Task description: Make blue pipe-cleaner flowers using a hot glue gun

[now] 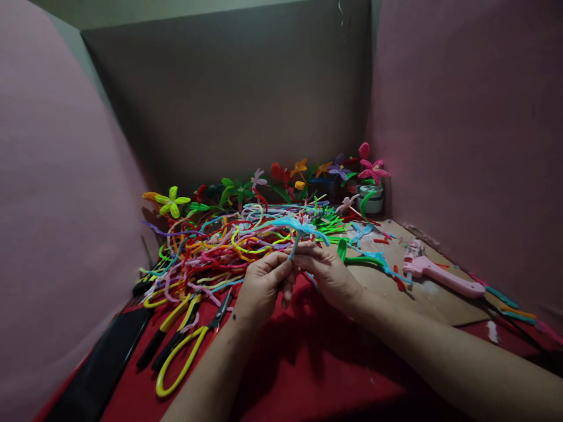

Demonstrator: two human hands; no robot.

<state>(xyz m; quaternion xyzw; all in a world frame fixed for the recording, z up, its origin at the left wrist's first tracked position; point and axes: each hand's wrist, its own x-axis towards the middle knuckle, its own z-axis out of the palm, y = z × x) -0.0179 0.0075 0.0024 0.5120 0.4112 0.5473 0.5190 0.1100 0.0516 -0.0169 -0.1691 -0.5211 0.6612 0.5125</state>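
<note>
My left hand (263,284) and my right hand (328,271) meet above the red cloth (308,375), both pinched closed on the stem of a light blue pipe-cleaner flower (298,227). Its petals spread out just above my fingertips. Right behind it lies a big tangled heap of loose pipe cleaners (211,246) in many colours.
Yellow-handled scissors (187,349) and pliers (169,325) lie at the left front beside a black flat object (105,366). A pink glue gun (435,272) rests on a brown board (422,293) at right. Finished flowers (372,170) stand along the back wall near a small white pot (372,199).
</note>
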